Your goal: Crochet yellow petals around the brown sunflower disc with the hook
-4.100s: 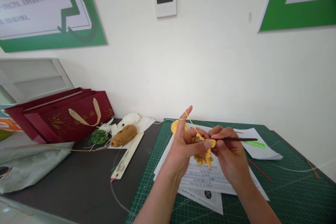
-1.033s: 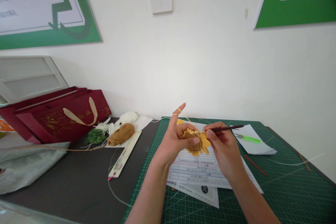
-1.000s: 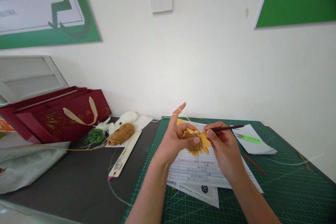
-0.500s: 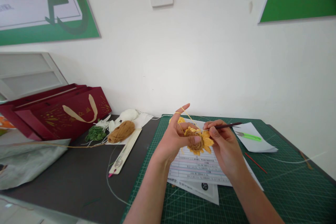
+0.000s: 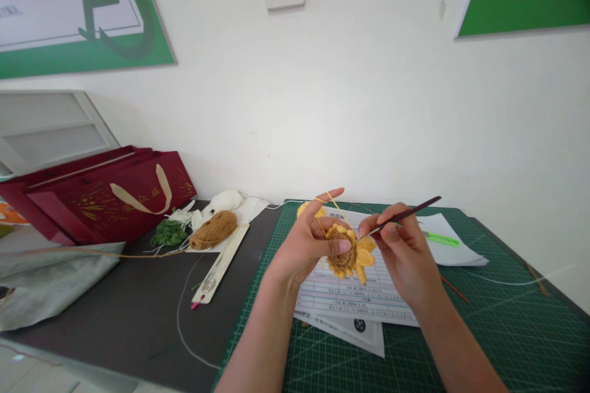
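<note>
Head view: pinching yellow crochet flower (image 5: 351, 252) in left hand (image 5: 310, 244), above printed sheets (image 5: 350, 298) on green cutting mat (image 5: 483, 331); looping yarn strand (image 5: 338, 210) over raised forefinger; gripping dark crochet hook (image 5: 410, 213) in right hand (image 5: 406, 256), tip touching flower.

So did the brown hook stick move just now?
Yes. The crochet hook in the right hand has tipped up: its back end now sits higher above the green snips, its tip still at the yellow flower in the left hand.
</note>
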A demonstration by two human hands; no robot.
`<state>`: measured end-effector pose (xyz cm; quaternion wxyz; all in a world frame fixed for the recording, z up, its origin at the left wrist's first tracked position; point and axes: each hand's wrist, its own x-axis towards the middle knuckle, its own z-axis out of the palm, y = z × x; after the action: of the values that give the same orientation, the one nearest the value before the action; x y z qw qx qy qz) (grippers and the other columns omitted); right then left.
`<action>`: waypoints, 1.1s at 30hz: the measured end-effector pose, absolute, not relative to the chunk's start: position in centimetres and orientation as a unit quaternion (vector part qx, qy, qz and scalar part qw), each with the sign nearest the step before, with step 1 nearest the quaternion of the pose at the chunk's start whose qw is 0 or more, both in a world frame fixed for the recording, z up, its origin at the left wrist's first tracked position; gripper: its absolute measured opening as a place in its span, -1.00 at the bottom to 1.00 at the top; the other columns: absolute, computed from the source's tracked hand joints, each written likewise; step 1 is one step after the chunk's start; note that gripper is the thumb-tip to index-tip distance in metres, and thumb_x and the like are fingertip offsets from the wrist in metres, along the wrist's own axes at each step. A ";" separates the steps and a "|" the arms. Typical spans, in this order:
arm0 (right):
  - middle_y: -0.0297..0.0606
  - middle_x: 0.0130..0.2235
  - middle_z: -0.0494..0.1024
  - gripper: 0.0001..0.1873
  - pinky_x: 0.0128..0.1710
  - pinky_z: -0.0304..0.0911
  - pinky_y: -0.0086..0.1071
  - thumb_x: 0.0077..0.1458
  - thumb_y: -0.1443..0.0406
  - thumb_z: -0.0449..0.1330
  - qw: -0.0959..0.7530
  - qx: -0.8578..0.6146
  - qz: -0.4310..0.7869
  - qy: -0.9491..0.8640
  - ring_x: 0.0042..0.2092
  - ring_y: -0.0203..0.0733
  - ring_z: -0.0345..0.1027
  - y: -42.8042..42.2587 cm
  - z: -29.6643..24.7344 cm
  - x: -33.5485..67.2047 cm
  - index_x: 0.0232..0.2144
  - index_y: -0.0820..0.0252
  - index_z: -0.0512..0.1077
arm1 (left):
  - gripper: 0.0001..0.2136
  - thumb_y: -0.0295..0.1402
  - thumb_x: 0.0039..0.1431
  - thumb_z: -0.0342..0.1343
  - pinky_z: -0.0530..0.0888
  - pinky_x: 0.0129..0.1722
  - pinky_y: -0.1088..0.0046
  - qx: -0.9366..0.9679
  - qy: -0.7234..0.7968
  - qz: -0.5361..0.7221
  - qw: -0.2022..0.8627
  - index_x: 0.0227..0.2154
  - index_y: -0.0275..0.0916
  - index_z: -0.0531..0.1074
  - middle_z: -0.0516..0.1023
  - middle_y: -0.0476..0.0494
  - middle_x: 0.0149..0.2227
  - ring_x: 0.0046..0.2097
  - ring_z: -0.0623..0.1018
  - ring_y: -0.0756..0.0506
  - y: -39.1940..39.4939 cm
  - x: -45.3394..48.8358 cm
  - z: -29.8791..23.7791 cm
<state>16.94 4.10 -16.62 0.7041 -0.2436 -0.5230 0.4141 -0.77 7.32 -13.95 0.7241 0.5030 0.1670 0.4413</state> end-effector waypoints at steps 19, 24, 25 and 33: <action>-0.23 -0.24 0.66 -0.87 -0.21 0.45 -0.12 0.33 0.35 0.15 0.647 -0.246 0.148 -0.707 -0.19 -0.06 0.57 3.5 -15.7 19.1 -0.19 0.00 0.46 | -0.14 -0.53 -0.19 0.55 0.43 -0.31 0.43 0.492 0.188 0.464 0.712 0.24 -0.19 0.36 0.64 -0.01 -0.39 -0.36 0.58 -0.05 7.4 -0.4 -14.1; -0.27 -0.22 0.67 -0.70 -0.17 0.46 -0.07 0.22 0.49 0.20 0.618 -0.243 0.048 -0.746 -0.17 -0.06 0.55 3.4 -15.6 18.8 -0.17 -0.07 0.50 | -0.13 -0.53 -0.20 0.55 0.41 -0.32 0.45 0.485 0.193 0.471 0.711 0.25 -0.20 0.35 0.61 0.03 -0.41 -0.40 0.53 -0.02 7.5 -0.3 -14.2; -0.28 -0.22 0.67 -0.66 -0.16 0.46 -0.07 0.18 0.51 0.22 0.612 -0.244 0.029 -0.752 -0.16 -0.07 0.55 3.4 -15.6 18.7 -0.17 -0.08 0.51 | -0.11 -0.54 -0.20 0.55 0.40 -0.32 0.45 0.483 0.192 0.472 0.712 0.26 -0.19 0.33 0.60 0.04 -0.42 -0.40 0.53 -0.01 7.5 -0.3 -14.3; -0.27 -0.17 0.61 -0.59 -0.13 0.51 -0.05 0.15 0.54 0.25 0.625 -0.255 -0.048 -0.736 -0.10 -0.07 0.54 3.6 -15.9 17.9 -0.11 -0.09 0.46 | -0.02 -0.54 -0.16 0.53 0.41 -0.28 0.45 0.455 0.181 0.480 0.728 0.34 -0.17 0.19 0.61 0.04 -0.44 -0.40 0.52 0.00 7.1 0.1 -14.2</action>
<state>17.86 3.56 -15.89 0.6255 -0.2548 -0.7359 -0.0479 0.11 7.15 -14.23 0.7278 0.4552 0.1812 0.4798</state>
